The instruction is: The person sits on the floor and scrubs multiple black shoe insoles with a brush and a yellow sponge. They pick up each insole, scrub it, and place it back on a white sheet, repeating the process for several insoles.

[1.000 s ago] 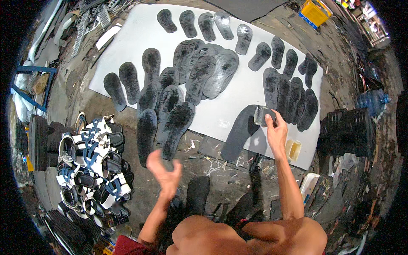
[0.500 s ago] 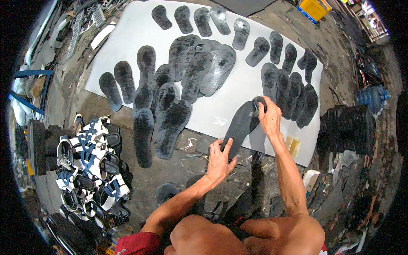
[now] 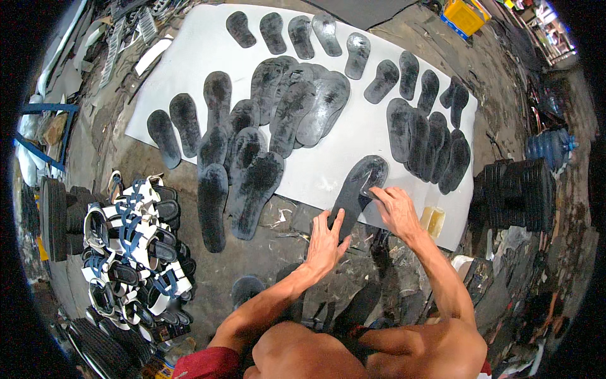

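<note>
A dark shoe sole (image 3: 355, 189) lies slantwise over the near edge of a white sheet (image 3: 315, 177), with a wet-looking shine on its upper half. My left hand (image 3: 325, 243) grips its near end, thumb on one side and fingers on the other. At the sole's right edge, my right hand (image 3: 399, 211) has its fingers pinched together against the surface. Whatever lies between those fingertips is too small and hidden to name. A yellowish translucent block (image 3: 432, 221) sits on the sheet beside my right wrist.
Several other black soles (image 3: 293, 107) lie spread and overlapping across the sheet. White-and-blue sandals (image 3: 136, 246) are heaped on the left. Stacked black soles (image 3: 514, 196) stand at the right, near a blue plastic bottle (image 3: 552, 146). A yellow crate (image 3: 466, 18) is at the far right.
My right hand has moved from the sole's far tip down along its right edge, leaving the upper half glossier. My left hand keeps its grip on the near end.
</note>
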The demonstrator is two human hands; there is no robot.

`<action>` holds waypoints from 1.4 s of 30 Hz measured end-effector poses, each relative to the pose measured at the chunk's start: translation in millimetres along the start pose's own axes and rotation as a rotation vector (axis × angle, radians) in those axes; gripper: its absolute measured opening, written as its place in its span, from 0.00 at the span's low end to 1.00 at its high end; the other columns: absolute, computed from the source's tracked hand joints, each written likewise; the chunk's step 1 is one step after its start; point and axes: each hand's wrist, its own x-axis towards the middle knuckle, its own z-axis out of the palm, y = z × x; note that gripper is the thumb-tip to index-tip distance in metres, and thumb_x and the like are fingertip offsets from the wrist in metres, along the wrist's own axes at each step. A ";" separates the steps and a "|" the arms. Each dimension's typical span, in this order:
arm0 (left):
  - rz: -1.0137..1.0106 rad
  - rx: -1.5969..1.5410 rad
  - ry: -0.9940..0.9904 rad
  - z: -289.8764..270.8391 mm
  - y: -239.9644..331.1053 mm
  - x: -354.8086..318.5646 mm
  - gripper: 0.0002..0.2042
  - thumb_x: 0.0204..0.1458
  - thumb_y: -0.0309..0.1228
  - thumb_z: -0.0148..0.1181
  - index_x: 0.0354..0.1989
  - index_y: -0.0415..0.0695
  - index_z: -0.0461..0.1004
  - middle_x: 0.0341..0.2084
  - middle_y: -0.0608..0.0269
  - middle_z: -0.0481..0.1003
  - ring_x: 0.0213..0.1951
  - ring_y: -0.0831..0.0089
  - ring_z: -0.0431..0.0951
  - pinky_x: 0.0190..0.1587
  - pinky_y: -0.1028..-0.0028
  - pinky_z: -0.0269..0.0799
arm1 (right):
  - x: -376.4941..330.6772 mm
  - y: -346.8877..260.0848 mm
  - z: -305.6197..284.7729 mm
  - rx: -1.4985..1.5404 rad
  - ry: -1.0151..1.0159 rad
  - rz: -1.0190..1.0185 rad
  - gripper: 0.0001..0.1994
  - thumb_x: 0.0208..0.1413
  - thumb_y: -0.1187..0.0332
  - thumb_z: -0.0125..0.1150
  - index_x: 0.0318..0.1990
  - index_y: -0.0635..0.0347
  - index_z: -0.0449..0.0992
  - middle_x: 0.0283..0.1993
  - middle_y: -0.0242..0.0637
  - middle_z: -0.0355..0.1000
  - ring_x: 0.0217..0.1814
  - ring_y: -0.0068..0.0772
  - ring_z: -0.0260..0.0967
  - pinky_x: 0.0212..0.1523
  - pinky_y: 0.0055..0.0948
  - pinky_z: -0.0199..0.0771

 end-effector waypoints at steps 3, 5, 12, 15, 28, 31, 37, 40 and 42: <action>-0.005 -0.014 -0.003 2.2 5.9 1.6 0.42 0.59 0.31 0.76 0.81 0.40 0.62 0.66 0.32 0.64 0.64 0.35 0.67 0.68 0.45 0.68 | 30.3 11.5 -12.9 0.020 0.157 0.072 0.19 0.63 0.76 0.68 0.62 0.60 0.82 0.45 0.54 0.80 0.52 0.62 0.78 0.53 0.55 0.78; -0.020 0.010 -0.021 -3.6 5.6 1.8 0.42 0.58 0.34 0.77 0.81 0.42 0.63 0.68 0.36 0.64 0.65 0.38 0.67 0.68 0.45 0.68 | 46.0 20.7 -13.4 0.023 0.273 0.062 0.18 0.64 0.77 0.66 0.61 0.61 0.81 0.45 0.54 0.80 0.51 0.62 0.77 0.53 0.54 0.78; -0.030 0.066 0.036 -27.6 -18.0 -22.2 0.33 0.54 0.24 0.68 0.72 0.41 0.75 0.63 0.53 0.76 0.63 0.47 0.70 0.66 0.50 0.69 | -24.5 -53.7 31.9 0.047 0.141 0.004 0.23 0.58 0.81 0.63 0.62 0.60 0.82 0.47 0.50 0.80 0.50 0.57 0.77 0.51 0.50 0.78; 0.015 0.066 0.018 -27.7 -21.2 -19.2 0.33 0.52 0.25 0.70 0.71 0.42 0.76 0.63 0.52 0.75 0.63 0.47 0.70 0.67 0.50 0.69 | -87.6 -95.3 54.4 0.018 0.032 -0.074 0.27 0.56 0.75 0.70 0.65 0.54 0.82 0.48 0.44 0.81 0.54 0.49 0.78 0.54 0.47 0.79; -0.164 0.057 0.141 6.0 0.4 -16.7 0.43 0.45 0.39 0.85 0.71 0.43 0.71 0.60 0.51 0.74 0.63 0.48 0.70 0.66 0.50 0.67 | 52.4 -42.9 21.7 0.037 0.057 -0.111 0.17 0.65 0.73 0.65 0.60 0.52 0.84 0.52 0.49 0.81 0.58 0.55 0.76 0.58 0.50 0.77; -0.134 0.034 0.132 -3.2 -3.2 -17.6 0.41 0.50 0.37 0.82 0.73 0.40 0.70 0.59 0.49 0.72 0.61 0.48 0.69 0.65 0.50 0.66 | 51.8 -55.5 20.2 -0.012 -0.092 -0.265 0.19 0.62 0.74 0.65 0.60 0.49 0.85 0.52 0.42 0.83 0.57 0.50 0.76 0.56 0.50 0.74; -0.097 -0.052 0.114 -9.5 8.3 1.3 0.37 0.53 0.32 0.79 0.72 0.40 0.71 0.59 0.49 0.73 0.61 0.47 0.69 0.65 0.50 0.66 | 52.4 13.2 11.3 -0.090 0.364 0.148 0.20 0.61 0.75 0.68 0.61 0.54 0.83 0.46 0.47 0.81 0.52 0.54 0.77 0.51 0.53 0.75; -0.069 -0.113 0.179 -20.2 -5.3 -8.0 0.32 0.53 0.26 0.73 0.69 0.38 0.72 0.58 0.47 0.74 0.60 0.46 0.71 0.65 0.50 0.67 | 26.8 -26.5 39.2 0.022 0.284 -0.016 0.22 0.60 0.77 0.66 0.63 0.57 0.81 0.45 0.49 0.77 0.49 0.56 0.76 0.50 0.53 0.77; -0.073 -0.151 0.287 -28.1 -23.9 -23.5 0.30 0.52 0.21 0.67 0.67 0.37 0.74 0.56 0.46 0.76 0.59 0.45 0.72 0.66 0.51 0.67 | 0.0 -73.7 49.5 0.052 0.090 -0.037 0.24 0.59 0.76 0.63 0.64 0.58 0.81 0.46 0.48 0.77 0.51 0.55 0.75 0.52 0.50 0.79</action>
